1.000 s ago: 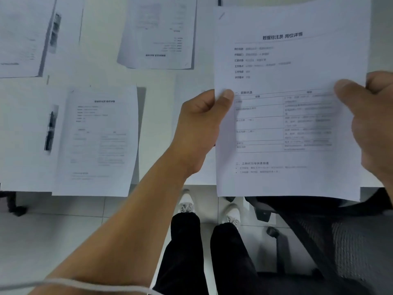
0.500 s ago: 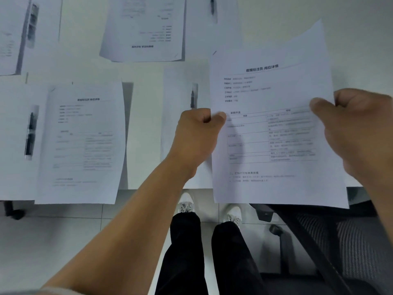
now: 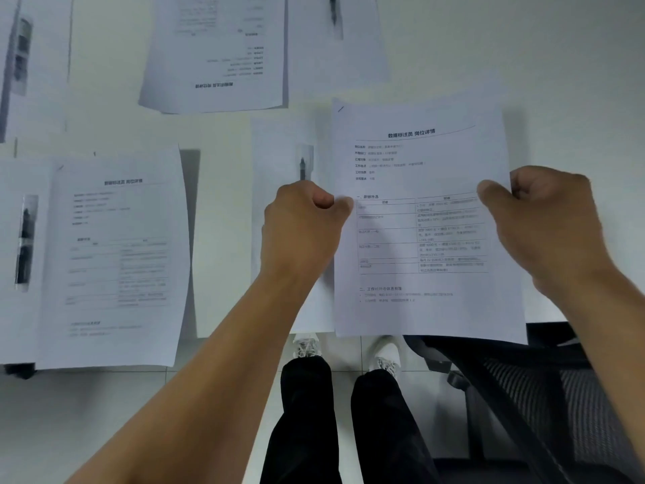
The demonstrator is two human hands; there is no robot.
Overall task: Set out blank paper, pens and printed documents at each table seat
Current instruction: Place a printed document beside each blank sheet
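Observation:
I hold a printed document (image 3: 415, 169) with both hands, low over the near edge of the white table (image 3: 558, 82). My left hand (image 3: 302, 232) pinches its left edge and my right hand (image 3: 544, 225) pinches its right edge. Just left of it lies a blank sheet (image 3: 275, 141) with a black pen (image 3: 302, 167) on it, partly hidden by my left hand. The seat to the left has a printed document (image 3: 118, 256) beside a pen (image 3: 26, 239) on blank paper. Across the table lies another printed document (image 3: 216, 54) with a pen (image 3: 333, 10).
A black mesh office chair (image 3: 544, 406) stands at the lower right, under the held sheet. My legs and white shoes (image 3: 349, 351) are on the tiled floor below the table edge. More paper with a pen (image 3: 22, 47) lies at the far left.
The held document has come down and away from the camera toward the table, uncovering the blank sheet and pen to its left. Both hands keep their pinch.

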